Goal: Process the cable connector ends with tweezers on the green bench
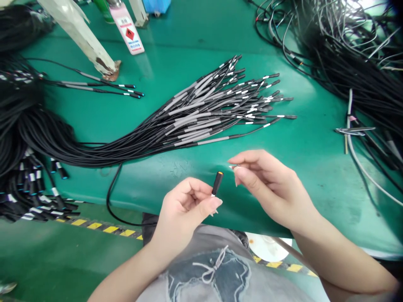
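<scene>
Between the thumb and fingers of my left hand (190,205) is a cable end with a black connector (217,183), its orange-rimmed tip pointing up and away from me. A black cable (108,197) hangs over the table edge towards that hand. To the right, my right hand (267,184) is closed in a pinch, a short gap from the connector. A tiny white bit (231,167) shows at its fingertips, too small to name. Beyond both hands lies a fanned bundle of black cables (201,113) with grey ribbed sleeves and white labels.
More black cables (19,126) are heaped at the left, some hanging over the edge. A pink-labelled bottle (127,29) stands near a worn white post (85,40). Tangled wires (346,46) fill the far right, with metal scissors or snips (355,131) beside them.
</scene>
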The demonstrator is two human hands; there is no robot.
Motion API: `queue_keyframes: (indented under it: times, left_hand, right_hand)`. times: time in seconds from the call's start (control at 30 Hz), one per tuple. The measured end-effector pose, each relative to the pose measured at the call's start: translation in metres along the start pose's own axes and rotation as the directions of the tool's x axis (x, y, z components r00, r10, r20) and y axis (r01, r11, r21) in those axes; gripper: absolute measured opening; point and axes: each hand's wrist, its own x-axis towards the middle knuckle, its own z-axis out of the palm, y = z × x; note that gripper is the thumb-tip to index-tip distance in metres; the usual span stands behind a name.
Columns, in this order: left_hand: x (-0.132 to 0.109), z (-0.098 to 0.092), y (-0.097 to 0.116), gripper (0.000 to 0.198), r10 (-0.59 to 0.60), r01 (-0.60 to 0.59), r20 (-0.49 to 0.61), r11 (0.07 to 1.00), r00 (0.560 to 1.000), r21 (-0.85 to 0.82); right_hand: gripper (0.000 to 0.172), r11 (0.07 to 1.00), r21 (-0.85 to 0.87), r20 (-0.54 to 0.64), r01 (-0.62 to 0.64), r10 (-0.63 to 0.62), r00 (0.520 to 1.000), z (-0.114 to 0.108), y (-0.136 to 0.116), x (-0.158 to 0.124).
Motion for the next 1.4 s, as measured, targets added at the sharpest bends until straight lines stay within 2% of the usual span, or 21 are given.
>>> queue_keyframes:
  times: [0.1,0.23,0.37,0.6,0.7,0.97,1.4]
  left_hand:
    - [0.002,0.002,0.005,0.013,-0.059,0.062,0.031,0.992,0.998,-0.113]
    - [0.002,0.006,0.011,0.012,-0.089,0.102,0.062,0.962,0.994,-0.254]
    - [0.0,0.006,0.012,0.01,-0.08,0.098,0.07,0.946,0.994,-0.31]
    - [-0.001,0.004,0.01,0.005,-0.085,0.137,0.161,0.929,0.983,-0.344]
    - [0.0,0.004,0.009,0.007,-0.102,0.164,0.19,0.924,0.976,-0.347]
    - [0.0,0.007,0.01,0.004,-0.129,0.186,0.179,0.918,0.975,-0.35]
    - [-0.001,0.006,0.008,0.005,-0.135,0.198,0.201,0.919,0.97,-0.34]
  right_hand:
    - [0.011,0.998,-0.063,-0.035,0.022,-0.024,0.999,0.0,0.001,0.0]
    - [0.019,0.967,-0.193,0.001,0.167,-0.17,0.985,0.002,0.002,0.0]
    - [0.025,0.913,-0.293,0.009,0.283,-0.294,0.956,0.007,0.002,-0.004]
    - [0.033,0.868,-0.332,0.043,0.369,-0.377,0.925,0.015,0.005,-0.011]
    - [0.032,0.856,-0.342,0.049,0.387,-0.395,0.917,0.016,0.006,-0.01]
    - [0.025,0.811,-0.397,0.062,0.429,-0.443,0.894,0.014,0.004,-0.008]
    - [0.025,0.804,-0.43,0.039,0.41,-0.437,0.899,0.015,0.008,-0.009]
